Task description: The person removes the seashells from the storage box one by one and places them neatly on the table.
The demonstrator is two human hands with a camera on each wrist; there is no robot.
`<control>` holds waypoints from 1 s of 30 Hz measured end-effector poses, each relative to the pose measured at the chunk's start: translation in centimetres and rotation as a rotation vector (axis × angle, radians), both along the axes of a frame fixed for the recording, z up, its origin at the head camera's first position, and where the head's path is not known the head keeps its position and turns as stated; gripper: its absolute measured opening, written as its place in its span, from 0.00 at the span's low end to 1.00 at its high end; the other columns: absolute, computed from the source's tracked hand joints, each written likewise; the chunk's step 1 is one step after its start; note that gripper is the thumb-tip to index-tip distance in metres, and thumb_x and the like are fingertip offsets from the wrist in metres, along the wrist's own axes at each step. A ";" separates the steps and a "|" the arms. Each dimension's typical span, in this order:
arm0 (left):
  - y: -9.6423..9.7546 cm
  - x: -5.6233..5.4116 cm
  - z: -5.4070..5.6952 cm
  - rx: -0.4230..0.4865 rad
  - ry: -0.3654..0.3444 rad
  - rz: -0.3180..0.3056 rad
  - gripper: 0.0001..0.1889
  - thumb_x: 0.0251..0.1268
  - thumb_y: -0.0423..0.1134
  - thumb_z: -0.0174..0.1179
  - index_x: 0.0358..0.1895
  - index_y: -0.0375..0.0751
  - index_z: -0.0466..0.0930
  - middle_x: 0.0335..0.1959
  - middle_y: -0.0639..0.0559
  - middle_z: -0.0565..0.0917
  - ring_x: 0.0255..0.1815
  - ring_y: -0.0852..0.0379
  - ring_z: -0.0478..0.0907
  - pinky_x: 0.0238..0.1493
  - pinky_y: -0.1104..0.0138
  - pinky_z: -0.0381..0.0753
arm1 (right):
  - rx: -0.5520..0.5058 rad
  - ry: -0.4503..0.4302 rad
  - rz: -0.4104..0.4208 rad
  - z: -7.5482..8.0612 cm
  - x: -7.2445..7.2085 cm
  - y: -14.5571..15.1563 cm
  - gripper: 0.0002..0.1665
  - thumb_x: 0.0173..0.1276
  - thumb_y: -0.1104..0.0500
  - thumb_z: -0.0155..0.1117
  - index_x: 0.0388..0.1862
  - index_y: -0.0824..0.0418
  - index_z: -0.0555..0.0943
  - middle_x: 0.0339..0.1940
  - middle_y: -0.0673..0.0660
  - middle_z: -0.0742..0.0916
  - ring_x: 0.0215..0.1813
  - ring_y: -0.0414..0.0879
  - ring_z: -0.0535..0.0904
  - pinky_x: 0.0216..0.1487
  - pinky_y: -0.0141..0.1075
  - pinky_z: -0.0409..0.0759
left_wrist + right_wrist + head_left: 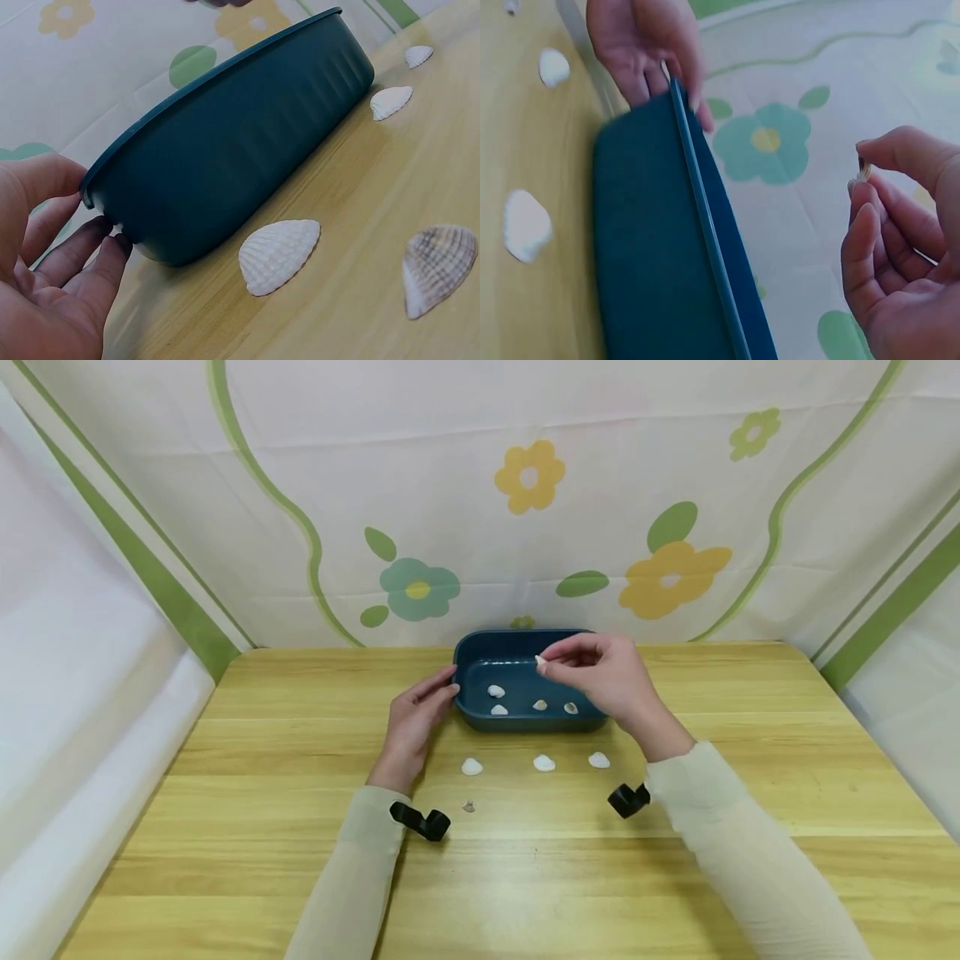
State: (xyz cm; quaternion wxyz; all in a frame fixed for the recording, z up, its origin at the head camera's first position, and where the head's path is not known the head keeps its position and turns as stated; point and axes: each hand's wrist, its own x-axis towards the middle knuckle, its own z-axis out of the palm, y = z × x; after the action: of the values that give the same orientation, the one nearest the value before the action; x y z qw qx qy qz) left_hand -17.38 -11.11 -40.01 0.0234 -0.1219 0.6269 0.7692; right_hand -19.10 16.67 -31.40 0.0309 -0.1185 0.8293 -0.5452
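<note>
A shell (pixel 540 661) is pinched between the thumb and forefinger of the right hand (pixel 611 681), so the grip there is narrow and filled. In the head view the shell is seen against the inside of the tub (pixel 525 724), and in the right wrist view it is shown edge-on, clear of the rim. The left end of the tub is touched by the left hand (pixel 416 722), whose extended fingers are laid against the rim and outer wall; whether any firm grip is applied cannot be told.

The tub, dark blue-green with rounded corners, is placed at the back of the table (pixel 525 902), just before the cloth (pixel 450 485). Inside it four shells are seen: two white shells (pixel 496 691) near the left end and two brownish shells (pixel 540 705) farther right, along the near wall.

In front of the tub three loose white shells (pixel 543 763) are spread in a row on the wood, and a smaller brown-streaked shell (pixel 468 807) is found nearer, below the leftmost. A black mount (pixel 423 821) is worn at each wrist, beside pale sleeves (pixel 750 852). The cloth is printed with flowers (pixel 528 477) and green leaves (pixel 582 583).
</note>
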 end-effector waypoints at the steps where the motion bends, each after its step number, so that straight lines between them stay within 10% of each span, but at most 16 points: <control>1: 0.0 0.0 0.0 0.002 0.002 0.001 0.18 0.76 0.39 0.70 0.65 0.55 0.89 0.70 0.60 0.84 0.70 0.61 0.82 0.74 0.66 0.80 | -0.002 0.003 0.002 0.0 0.5 0.1 0.16 0.70 0.49 0.80 0.49 0.57 0.92 0.44 0.52 0.94 0.44 0.47 0.89 0.44 0.33 0.89; 17: 0.1 0.1 0.0 0.022 0.016 0.007 0.19 0.74 0.38 0.70 0.66 0.53 0.88 0.70 0.57 0.85 0.67 0.63 0.83 0.73 0.66 0.81 | -0.007 -0.105 0.038 -3.7 6.4 0.9 0.11 0.67 0.57 0.81 0.46 0.59 0.92 0.41 0.57 0.92 0.40 0.48 0.87 0.42 0.33 0.89; 30: 0.2 0.2 0.0 0.013 0.008 0.008 0.18 0.75 0.39 0.70 0.65 0.54 0.89 0.70 0.59 0.85 0.69 0.62 0.82 0.73 0.67 0.81 | 0.127 -0.182 0.087 -6.8 8.4 1.4 0.08 0.64 0.58 0.83 0.39 0.59 0.92 0.33 0.54 0.91 0.34 0.47 0.85 0.32 0.31 0.84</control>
State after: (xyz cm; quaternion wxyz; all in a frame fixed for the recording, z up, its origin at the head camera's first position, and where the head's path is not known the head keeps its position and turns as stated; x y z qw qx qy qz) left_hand -17.22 -10.96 -39.99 0.0186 -0.1209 0.6216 0.7738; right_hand -10.72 18.03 -38.17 0.1372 -0.1019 0.8500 -0.4984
